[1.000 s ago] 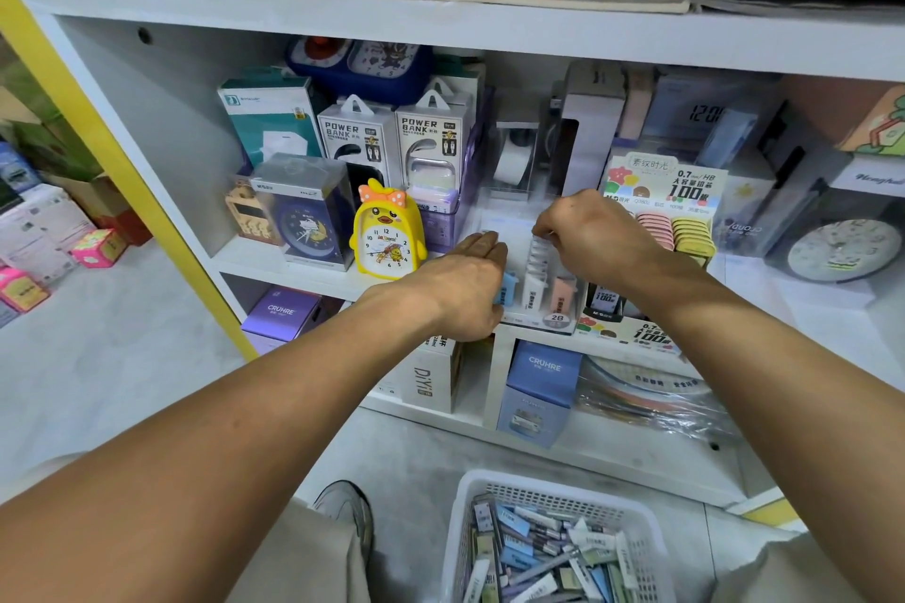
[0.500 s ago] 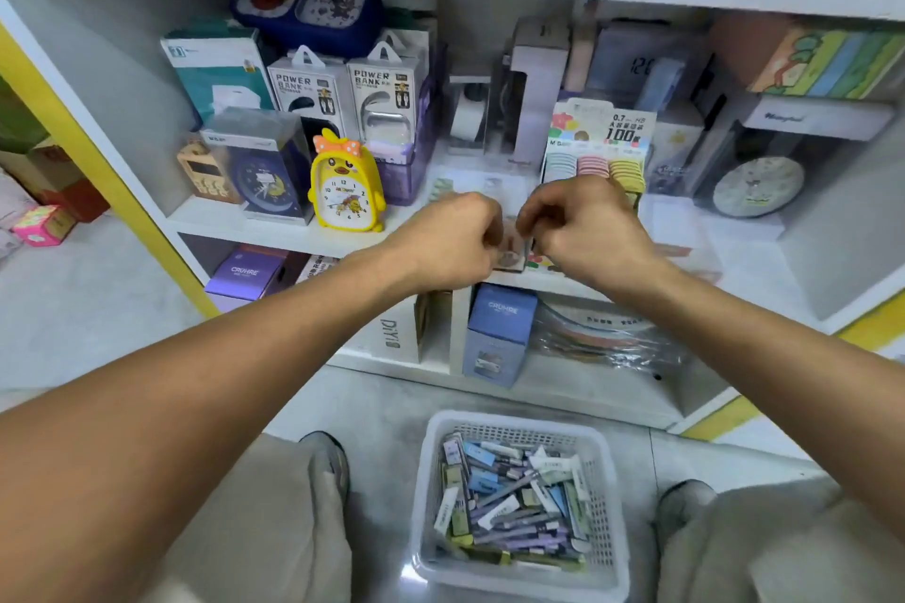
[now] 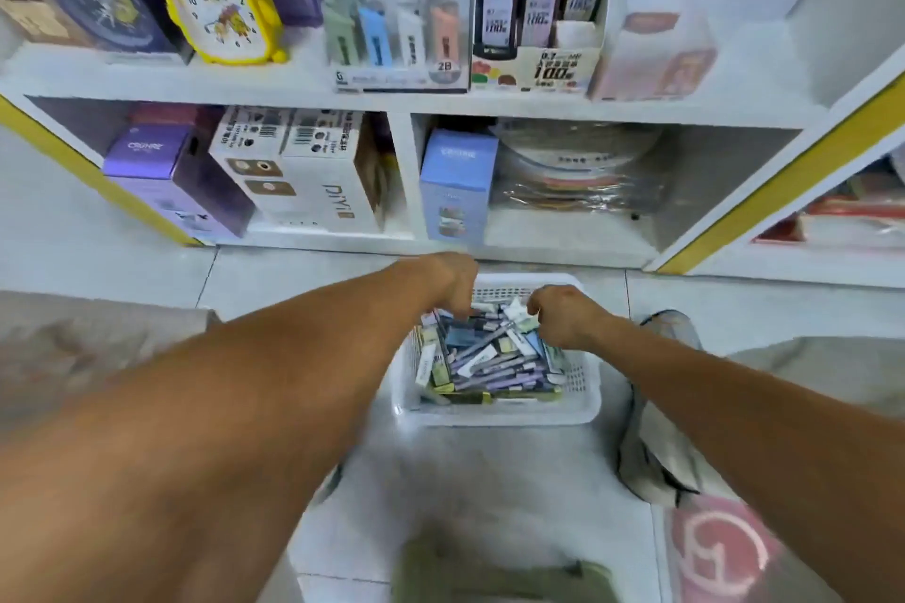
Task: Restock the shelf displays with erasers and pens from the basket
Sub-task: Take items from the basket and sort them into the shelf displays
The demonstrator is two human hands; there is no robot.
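Both my hands are down in the white basket (image 3: pixel 494 414) on the floor (image 3: pixel 465 480), which sits just in front of the shelf (image 3: pixel 294 88). My left hand (image 3: pixel 458 282) reaches over the far left corner of the pile, fingers curled downward into the packs; I cannot tell whether they have closed on anything. My right hand (image 3: pixel 563 316) is at the far right side, its fingers bent and touching a pale pack near the top of the heap, though a firm grip is not clear through the blur.

The erasers and pens (image 3: pixel 489 357) lie jumbled in the basket, directly beneath and between my hands: slim lilac and grey pens lying crosswise, flat packs in blue, white and yellow-green.

Up on the shelf, the clear eraser display (image 3: pixel 399 39) holds upright sticks in green, blue, white and peach, with a round "2B" label on its front. Just right of it stands the lead-refill box (image 3: pixel 538 15) with dark, pink and olive cases. A yellow duck clock (image 3: pixel 215 0) stands to the left of the display. Below, a purple box (image 3: pixel 161 176), a white DIY box (image 3: pixel 303 171) and a blue box (image 3: pixel 455 186) sit in the lower compartments. The floor is pale tile, and the shelf frame has yellow edging.
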